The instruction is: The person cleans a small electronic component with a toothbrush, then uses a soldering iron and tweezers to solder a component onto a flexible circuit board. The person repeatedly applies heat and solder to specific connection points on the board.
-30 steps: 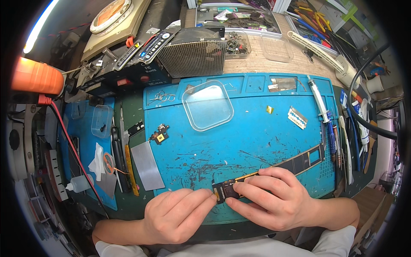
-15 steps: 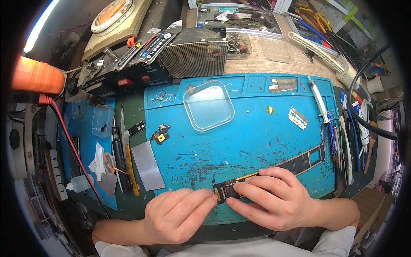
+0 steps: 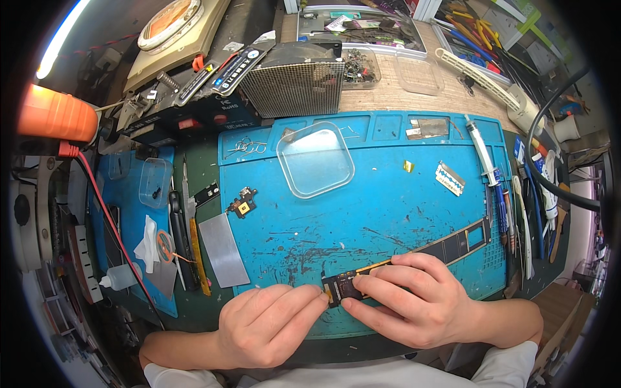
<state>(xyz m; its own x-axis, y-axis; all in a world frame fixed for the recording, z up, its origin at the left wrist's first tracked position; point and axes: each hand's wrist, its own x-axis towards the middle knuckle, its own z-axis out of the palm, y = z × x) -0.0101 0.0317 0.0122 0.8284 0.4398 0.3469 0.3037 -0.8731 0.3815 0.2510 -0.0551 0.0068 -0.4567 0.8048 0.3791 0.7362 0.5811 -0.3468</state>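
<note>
We are pinching the board [image 3: 362, 284] with both hands [image 3: 272, 323] [image 3: 414, 307] at the mat's [image 3: 388, 213] near edge; keeping it flat seems wise.

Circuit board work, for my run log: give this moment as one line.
left hand: fingertips at circuit board end | right hand: pinning board | surface: blue mat

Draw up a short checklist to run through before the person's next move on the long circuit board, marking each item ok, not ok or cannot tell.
1. Circuit board lies flat on the blue work mat: ok.
2. Right hand pins the board down: ok.
3. Left hand fingertips meet the board's near end: ok.
4. Razor blade lies apart from both hands: ok.
5. Clear plastic tray lies away from the board: ok.
6. Connector under the fingertips undamaged: cannot tell.
</note>
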